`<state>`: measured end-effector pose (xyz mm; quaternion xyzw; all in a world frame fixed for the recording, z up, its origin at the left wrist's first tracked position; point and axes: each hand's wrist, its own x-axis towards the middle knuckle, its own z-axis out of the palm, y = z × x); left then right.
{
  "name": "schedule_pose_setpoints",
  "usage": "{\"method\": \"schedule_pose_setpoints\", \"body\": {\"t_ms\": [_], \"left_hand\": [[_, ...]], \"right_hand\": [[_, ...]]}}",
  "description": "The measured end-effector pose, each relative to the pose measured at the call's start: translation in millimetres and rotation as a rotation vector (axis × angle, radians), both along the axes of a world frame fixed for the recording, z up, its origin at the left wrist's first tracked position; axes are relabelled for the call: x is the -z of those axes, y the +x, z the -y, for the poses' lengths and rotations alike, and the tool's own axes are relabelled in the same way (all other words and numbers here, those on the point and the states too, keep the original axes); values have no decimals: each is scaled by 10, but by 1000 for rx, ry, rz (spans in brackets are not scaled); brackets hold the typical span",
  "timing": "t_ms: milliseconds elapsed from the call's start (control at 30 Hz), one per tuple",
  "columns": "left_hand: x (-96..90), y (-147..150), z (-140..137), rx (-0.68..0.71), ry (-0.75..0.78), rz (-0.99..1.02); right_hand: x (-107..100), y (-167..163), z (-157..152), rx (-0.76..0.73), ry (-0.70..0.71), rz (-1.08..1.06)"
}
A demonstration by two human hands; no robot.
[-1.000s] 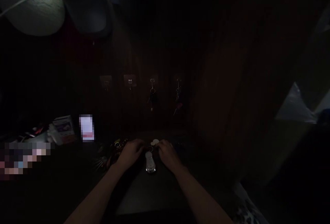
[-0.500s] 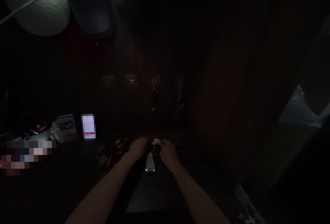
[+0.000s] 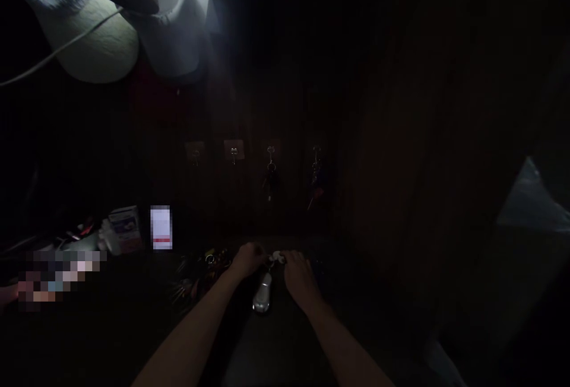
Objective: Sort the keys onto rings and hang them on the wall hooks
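On the dark, smooth counter [image 3: 262, 357] lies a glossy, silvery fob [image 3: 262, 296], rounded and narrowing away from us, between our two hands. Just past it sit pale, rounded pieces [image 3: 278, 257]; our left hand [image 3: 249, 259] bends its fingers near them, our right hand [image 3: 300, 274] is close beside, but we cannot tell whether either grips anything. Left of these, thin metal keys [image 3: 180, 291] fan out. Beyond, small hooks [image 3: 234, 152] line the dim room's brownish wall [image 3: 387, 167], below pale caps [image 3: 100, 46].

No lettering legible. Box [image 3: 127, 230], well left of the left hand [image 3: 249, 260]: printed front, too dim and small to read. Screen [image 3: 161, 227], between box and hand: lit, pixelated. Fob [image 3: 262, 297], just beside the same hand: nothing readable.
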<state>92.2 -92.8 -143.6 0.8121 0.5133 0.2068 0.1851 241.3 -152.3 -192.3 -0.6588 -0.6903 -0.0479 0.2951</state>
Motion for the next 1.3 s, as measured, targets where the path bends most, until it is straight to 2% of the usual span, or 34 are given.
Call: {"method": "schedule_pose_setpoints", "body": {"t_ms": [267,500,733,900,967,1100,1300], "left_hand": [[73,-47,28,150,-115,564],[89,138,154,40,-190,853],[-111,213,245,-29,-294,1020],[-266,273,340,-34,-426,1197],[-288,316,363,0,-466,1236],[-311,371,385,51,-477,1278],[-370,317,357,96,-486,1159]], "right_hand": [[-44,13,12,-43,126,-131],[-80,32,14,-139,207,-214],[-129,7,45,-293,236,-451],[-108,-21,52,-415,231,-714],[-110,-30,48,-383,267,-792],[-127,-22,43,-228,356,-829],[-156,13,62,-195,390,-746]]}}
